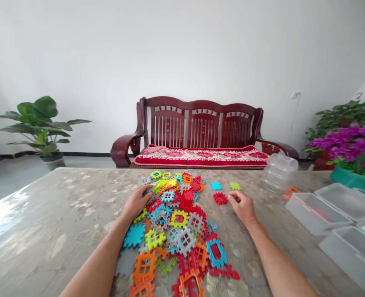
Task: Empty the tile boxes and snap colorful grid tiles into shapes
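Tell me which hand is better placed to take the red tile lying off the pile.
Right: the right hand sits beside the red tile, nothing between them; the left hand is across the pile.

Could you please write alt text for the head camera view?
A left hand rests on a heap of colourful interlocking plastic tiles on a stone-patterned table, while a right hand sits beside a lone red tile. Clear plastic boxes lie to the right, before a dark red wooden bench.

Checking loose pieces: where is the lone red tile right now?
In the head view, the red tile lies right of the pile, just left of the right hand, below a blue tile.
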The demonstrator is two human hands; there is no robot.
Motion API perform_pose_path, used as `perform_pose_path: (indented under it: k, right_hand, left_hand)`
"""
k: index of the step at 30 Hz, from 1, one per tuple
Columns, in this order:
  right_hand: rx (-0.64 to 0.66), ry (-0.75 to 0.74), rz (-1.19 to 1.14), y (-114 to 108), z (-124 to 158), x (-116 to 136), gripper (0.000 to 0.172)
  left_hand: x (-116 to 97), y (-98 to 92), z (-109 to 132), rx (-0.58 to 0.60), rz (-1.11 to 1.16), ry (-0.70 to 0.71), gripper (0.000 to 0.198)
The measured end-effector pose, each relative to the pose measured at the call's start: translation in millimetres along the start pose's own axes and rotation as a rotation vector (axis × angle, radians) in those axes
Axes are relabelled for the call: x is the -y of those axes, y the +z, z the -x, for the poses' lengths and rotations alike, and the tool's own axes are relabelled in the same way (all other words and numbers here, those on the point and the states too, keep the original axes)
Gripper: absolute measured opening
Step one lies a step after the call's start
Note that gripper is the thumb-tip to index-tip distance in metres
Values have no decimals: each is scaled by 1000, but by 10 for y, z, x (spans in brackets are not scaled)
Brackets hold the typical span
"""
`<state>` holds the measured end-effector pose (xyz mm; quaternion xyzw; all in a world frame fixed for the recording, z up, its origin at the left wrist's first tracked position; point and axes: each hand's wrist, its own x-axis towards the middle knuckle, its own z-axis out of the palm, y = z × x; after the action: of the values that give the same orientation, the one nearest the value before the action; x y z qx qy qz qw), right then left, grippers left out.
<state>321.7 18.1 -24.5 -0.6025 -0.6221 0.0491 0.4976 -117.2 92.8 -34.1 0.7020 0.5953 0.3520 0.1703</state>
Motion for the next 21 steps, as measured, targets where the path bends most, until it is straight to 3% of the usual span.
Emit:
perform_pose_path:
  k: [21]
  right_hand:
    - [53,-19,77,30,-105,-62,25]
  left_hand:
    - [-42,5,31,-18,3,-17,44]
